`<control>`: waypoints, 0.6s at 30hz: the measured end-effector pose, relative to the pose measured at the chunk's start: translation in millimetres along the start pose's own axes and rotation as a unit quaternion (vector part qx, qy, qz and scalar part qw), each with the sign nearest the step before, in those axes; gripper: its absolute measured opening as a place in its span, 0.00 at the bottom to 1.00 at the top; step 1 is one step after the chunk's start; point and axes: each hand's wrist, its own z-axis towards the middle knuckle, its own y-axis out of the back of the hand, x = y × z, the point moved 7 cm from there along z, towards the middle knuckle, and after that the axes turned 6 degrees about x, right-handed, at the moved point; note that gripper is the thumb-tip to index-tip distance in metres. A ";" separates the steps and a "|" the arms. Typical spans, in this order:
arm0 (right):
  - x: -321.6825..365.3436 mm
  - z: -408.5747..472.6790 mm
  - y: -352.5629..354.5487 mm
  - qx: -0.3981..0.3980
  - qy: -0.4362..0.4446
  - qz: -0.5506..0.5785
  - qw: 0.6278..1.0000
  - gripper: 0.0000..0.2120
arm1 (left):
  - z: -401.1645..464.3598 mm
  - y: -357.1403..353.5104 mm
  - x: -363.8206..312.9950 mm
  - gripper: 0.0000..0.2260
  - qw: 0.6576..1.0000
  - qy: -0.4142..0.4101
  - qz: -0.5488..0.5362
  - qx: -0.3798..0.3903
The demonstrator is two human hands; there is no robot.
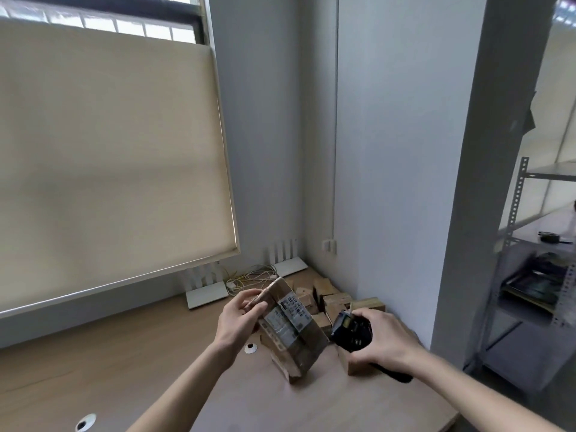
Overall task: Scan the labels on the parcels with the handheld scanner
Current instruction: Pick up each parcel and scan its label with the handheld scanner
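Head view: left hand grips the tilted parcel above the desk, label facing right; right hand, curled round the scanner, sits just right of the parcel, aimed toward it.

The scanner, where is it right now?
In the head view, lower right: the right hand grips the scanner above the desk, just right of the labelled parcel that the left hand holds.
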 end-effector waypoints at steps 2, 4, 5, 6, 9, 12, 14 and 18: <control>4.3 2.0 1.8 0.002 0.010 -0.030 1.000 0.43 | 0.5 8.9 -2.3 0.09 1.000 -0.003 0.023 -0.012; 7.8 4.1 2.4 0.003 0.017 -0.051 0.999 0.42 | 1.4 15.6 -6.0 0.08 0.999 -0.008 0.046 -0.011; 9.5 5.2 2.9 0.001 0.018 -0.060 0.998 0.42 | 2.4 18.4 -7.7 0.08 0.998 -0.011 0.057 -0.008; 11.5 6.1 3.4 -0.002 0.020 -0.069 0.997 0.42 | 3.4 20.9 -9.1 0.07 0.998 -0.013 0.067 -0.002; 18.5 10.2 3.8 -0.007 0.032 -0.097 0.995 0.43 | 6.9 26.0 -10.5 0.07 0.995 -0.014 0.101 0.017; 24.5 15.1 3.2 -0.012 0.045 -0.135 0.990 0.43 | 9.2 27.9 -10.4 0.08 0.991 -0.011 0.127 0.031; 28.6 18.6 2.1 -0.011 0.057 -0.161 0.985 0.42 | 10.4 29.3 -10.0 0.08 0.990 -0.008 0.134 0.035; 32.6 22.8 -1.0 -0.005 0.074 -0.186 0.980 0.42 | 11.9 30.0 -7.9 0.08 0.989 -0.002 0.144 0.038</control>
